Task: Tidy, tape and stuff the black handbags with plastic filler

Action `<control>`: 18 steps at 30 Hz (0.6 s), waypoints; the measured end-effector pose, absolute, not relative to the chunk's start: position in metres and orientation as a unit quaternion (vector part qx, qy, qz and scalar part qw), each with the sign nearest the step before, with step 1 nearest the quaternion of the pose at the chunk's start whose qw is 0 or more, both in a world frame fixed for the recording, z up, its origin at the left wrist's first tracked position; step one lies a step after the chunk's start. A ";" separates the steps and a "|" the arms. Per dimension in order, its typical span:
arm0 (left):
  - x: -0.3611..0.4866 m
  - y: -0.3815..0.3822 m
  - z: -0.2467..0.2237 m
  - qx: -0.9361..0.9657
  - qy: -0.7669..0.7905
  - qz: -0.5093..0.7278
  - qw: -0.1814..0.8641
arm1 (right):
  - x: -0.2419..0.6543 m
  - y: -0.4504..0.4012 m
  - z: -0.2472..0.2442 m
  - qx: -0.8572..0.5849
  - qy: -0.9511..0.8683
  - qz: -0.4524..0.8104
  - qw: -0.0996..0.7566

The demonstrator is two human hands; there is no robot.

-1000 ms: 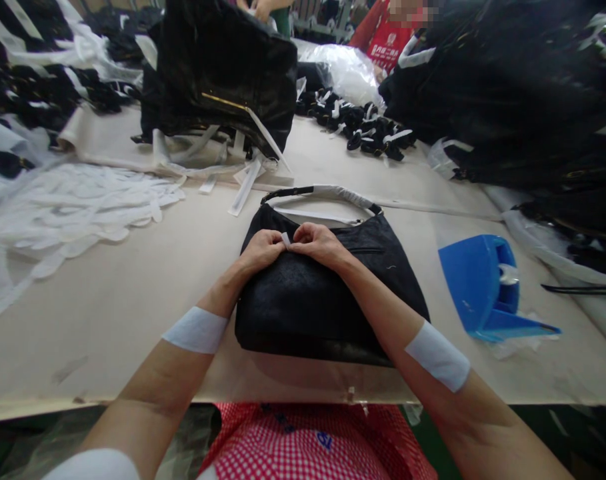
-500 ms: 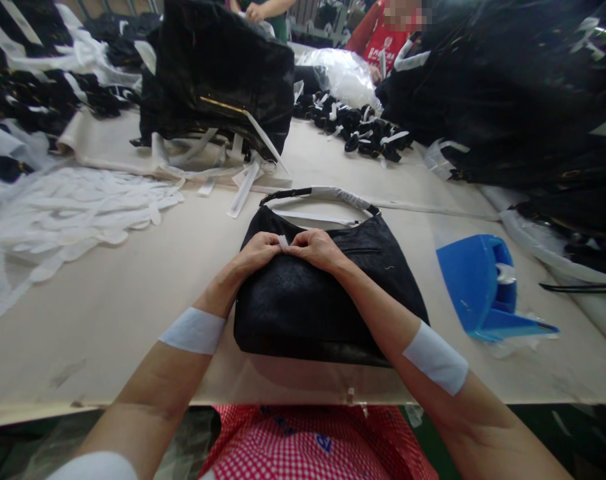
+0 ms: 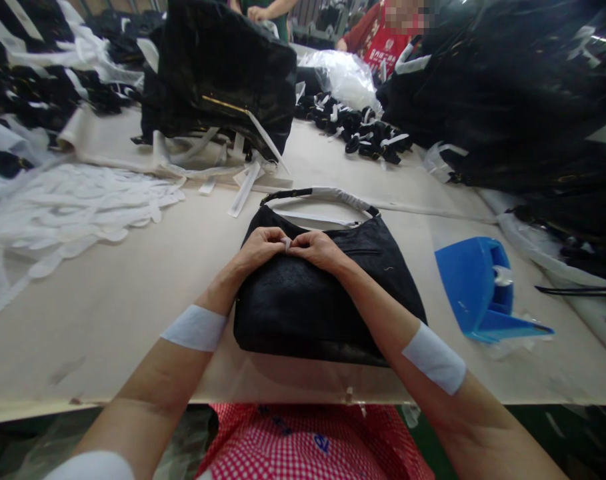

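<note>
A black handbag (image 3: 303, 307) lies flat on the table in front of me, its handle (image 3: 327, 195) pointing away and partly wrapped in white. Over the bag's upper part, my left hand (image 3: 261, 249) and my right hand (image 3: 315, 249) meet with fingertips almost touching. Between them is a small piece of white tape or paper (image 3: 287, 244). Both hands are closed in a pinch on it. A short zip (image 3: 363, 252) shows on the bag to the right of my right hand. The fingers hide the spot right under the white piece.
A blue dustpan-like holder (image 3: 465, 287) stands at right. White strips (image 3: 83, 207) are heaped at left. A large black bag (image 3: 223, 73) and loose black straps (image 3: 367, 130) lie farther back. More black bags (image 3: 507, 87) are piled at right. A person in a red apron (image 3: 385, 43) is across the table.
My left hand has shifted slightly up and right, closer over the white piece, and less of that piece shows. The bag has stayed in place.
</note>
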State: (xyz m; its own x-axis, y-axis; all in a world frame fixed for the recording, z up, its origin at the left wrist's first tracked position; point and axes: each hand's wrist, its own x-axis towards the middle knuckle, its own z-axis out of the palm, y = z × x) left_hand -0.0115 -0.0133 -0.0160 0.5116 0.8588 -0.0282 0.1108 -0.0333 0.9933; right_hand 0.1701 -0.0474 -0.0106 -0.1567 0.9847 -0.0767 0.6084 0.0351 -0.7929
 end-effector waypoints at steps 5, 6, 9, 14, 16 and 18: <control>-0.011 -0.014 -0.015 0.644 0.393 0.324 0.571 | 0.171 -0.046 -0.011 -0.593 -0.650 0.394 0.266; -0.011 -0.013 -0.015 0.641 0.397 0.323 0.572 | 0.171 -0.046 -0.010 -0.592 -0.647 0.401 0.266; -0.011 -0.011 -0.016 0.621 0.414 0.315 0.586 | 0.171 -0.045 -0.009 -0.593 -0.637 0.418 0.260; -0.011 -0.011 -0.017 0.598 0.426 0.305 0.606 | 0.169 -0.045 -0.010 -0.609 -0.626 0.416 0.252; -0.012 -0.011 -0.016 0.597 0.428 0.304 0.607 | 0.169 -0.045 -0.011 -0.619 -0.624 0.409 0.248; -0.015 -0.012 -0.013 0.597 0.428 0.296 0.610 | 0.169 -0.045 -0.012 -0.623 -0.626 0.400 0.246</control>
